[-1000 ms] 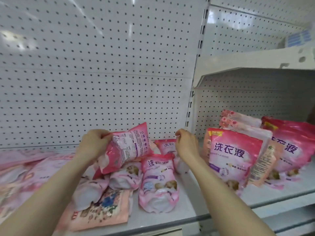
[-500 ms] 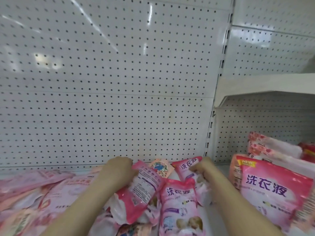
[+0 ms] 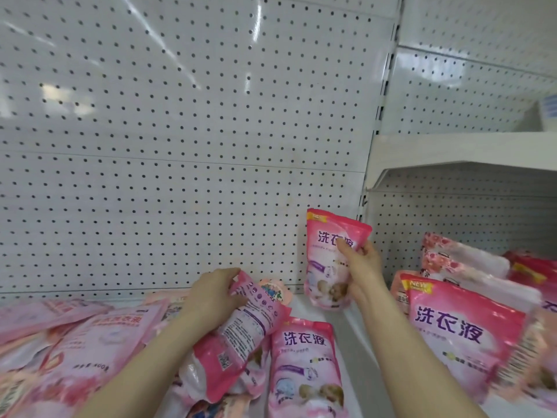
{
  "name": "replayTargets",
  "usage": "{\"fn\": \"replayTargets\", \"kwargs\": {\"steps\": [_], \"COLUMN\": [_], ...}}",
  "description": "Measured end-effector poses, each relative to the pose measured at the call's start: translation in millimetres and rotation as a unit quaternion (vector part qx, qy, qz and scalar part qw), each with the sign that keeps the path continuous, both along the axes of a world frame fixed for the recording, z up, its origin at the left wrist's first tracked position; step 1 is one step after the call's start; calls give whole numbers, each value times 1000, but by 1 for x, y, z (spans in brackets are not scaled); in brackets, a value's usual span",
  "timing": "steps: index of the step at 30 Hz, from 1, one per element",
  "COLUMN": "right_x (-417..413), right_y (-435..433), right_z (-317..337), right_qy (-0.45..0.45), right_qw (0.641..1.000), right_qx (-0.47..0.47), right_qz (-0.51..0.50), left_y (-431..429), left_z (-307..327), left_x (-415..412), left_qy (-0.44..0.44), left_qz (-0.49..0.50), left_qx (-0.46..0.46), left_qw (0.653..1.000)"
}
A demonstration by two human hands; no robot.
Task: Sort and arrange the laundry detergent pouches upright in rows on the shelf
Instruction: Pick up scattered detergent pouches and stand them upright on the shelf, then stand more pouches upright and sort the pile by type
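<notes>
Upright in the right hand [image 3: 363, 260], a pink pouch [image 3: 330, 257] stands against the pegboard [image 3: 180, 176] at the back of the shelf [image 3: 352, 321], its front print facing out. The fingers curl closed round its right edge, thumb [image 3: 343, 247] pressed on the front over the lettering, and the pouch's base sits below the fingers, at or just above the shelf; I cannot tell whether it touches. The right forearm reaches up from the lower right, wrist straight.

The left hand [image 3: 217, 294] grips a second pouch [image 3: 238, 336] by its top, fingers wrapped shut over the upper edge. That one hangs tilted, back label showing, its bottom dropping down and left of the fingers onto the heap. Just right of it a third pouch [image 3: 304, 366] lies flat, face up. Behind the left fingers a small round-topped pack [image 3: 272, 292] peeks out.

Left of the left arm, more pouches [image 3: 75, 351] lie in a loose, blurred pile. Right of the right arm, a row of pouches [image 3: 461, 336] stands upright under an upper shelf [image 3: 467, 149].
</notes>
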State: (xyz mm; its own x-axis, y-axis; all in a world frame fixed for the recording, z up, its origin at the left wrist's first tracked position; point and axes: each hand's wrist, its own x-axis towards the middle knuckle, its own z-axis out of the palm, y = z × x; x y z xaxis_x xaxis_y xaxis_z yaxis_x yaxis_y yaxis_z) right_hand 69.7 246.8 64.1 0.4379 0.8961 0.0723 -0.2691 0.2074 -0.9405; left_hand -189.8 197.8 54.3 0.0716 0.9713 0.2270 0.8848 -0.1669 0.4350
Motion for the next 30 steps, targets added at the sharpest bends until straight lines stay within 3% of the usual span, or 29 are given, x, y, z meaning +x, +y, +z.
{"fn": "replayTargets", "kwargs": {"steps": [2, 5, 8, 11, 15, 17, 19, 21, 25, 27, 30], "right_x": [-1, -6, -10, -11, -23, -36, -49, -54, -37, -27, -10], "right_y": [2, 3, 5, -1, -33, -56, -78, -89, -104, -112, -125], "right_z": [-8, -21, -17, -7, 21, 42, 59, 65, 70, 70, 68], "right_qy": [50, 46, -22, -146, -382, -460, -514, -534, -467, -507, -587], "right_qw": [998, 998, 999, 988, 906, 868, 841, 825, 869, 848, 791], "right_qx": [-27, -40, -32, -12, 111, 174, 151, 125, 136, 153, 163], "right_qz": [25, 24, -20, -52, -146, -68, 76, 138, 87, 37, -59], "left_y": [-2, -5, -13, -25, -43, -51, -56, -60, -65, -64, -59], "left_z": [3, 4, 6, 11, 24, 32, 37, 38, 34, 31, 19], "left_x": [0, -4, -11, -13, -6, -1, 5, 14, 35, 42, 46], "left_qy": [-42, -127, -219, -304, -370, -399, -445, -475, -507, -509, -463], "left_qz": [3, -2, -6, -18, -53, -76, -104, -125, -154, -166, -158], "left_qx": [25, 60, 86, 96, 112, 113, 108, 110, 110, 110, 95], "left_qw": [999, 990, 972, 948, 921, 907, 883, 864, 841, 837, 867]}}
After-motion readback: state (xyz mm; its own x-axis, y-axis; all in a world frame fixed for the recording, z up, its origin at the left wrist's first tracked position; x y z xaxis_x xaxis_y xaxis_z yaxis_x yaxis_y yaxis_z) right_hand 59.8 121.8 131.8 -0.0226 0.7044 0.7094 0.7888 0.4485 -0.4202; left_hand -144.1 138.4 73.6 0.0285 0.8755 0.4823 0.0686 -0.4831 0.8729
